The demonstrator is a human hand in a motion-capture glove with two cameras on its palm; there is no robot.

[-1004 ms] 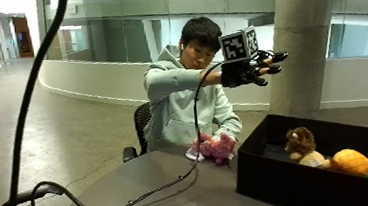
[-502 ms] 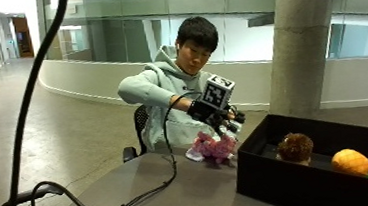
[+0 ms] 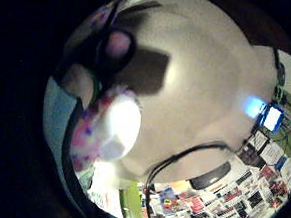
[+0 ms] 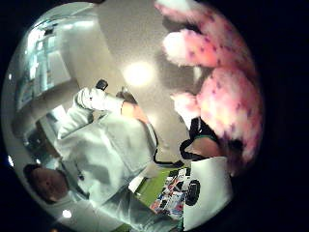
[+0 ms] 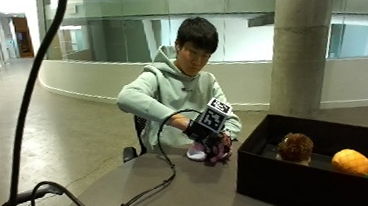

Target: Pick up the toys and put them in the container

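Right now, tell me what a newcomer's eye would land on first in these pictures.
First, the gloved right hand on the pink plush toy, which lies on the grey table in front of the seated person. Next, the black container beside it on the table, already holding a brown fuzzy toy and an orange plush. The thumb side palm view shows the pink spotted fur close against the palm.

1. The gloved right hand, raised high beside the person's head a second ago, has come down to the worktop.
2. Its fingers, spread just above the pink plush toy half a second ago, now lie over and around it, the toy showing beneath them.
3. The brown toy in the black container now sits lower and further from its near corner.
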